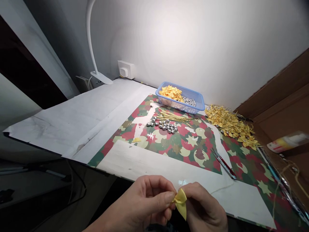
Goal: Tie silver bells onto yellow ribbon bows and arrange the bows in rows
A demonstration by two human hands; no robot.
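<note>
A small yellow ribbon bow is held up between my two hands, just off the table's front edge. The thumb and fingers of my left hand pinch it at its knotted middle. On the other side my right hand is closed against the bow's loop, its fingertips partly hidden behind the ribbon. A thin pale thread appears to trail from near my right hand across the white surface. To the right lies a slim metal tool with red on it, perhaps scissors or tweezers.
Silver jingle bells and gold-coloured ties lie on a patterned sheet. Behind them, a blue basket holds yellow bows and small silver pieces. A heap of yellow bows sits beside a cardboard box. A white lamp stands back left.
</note>
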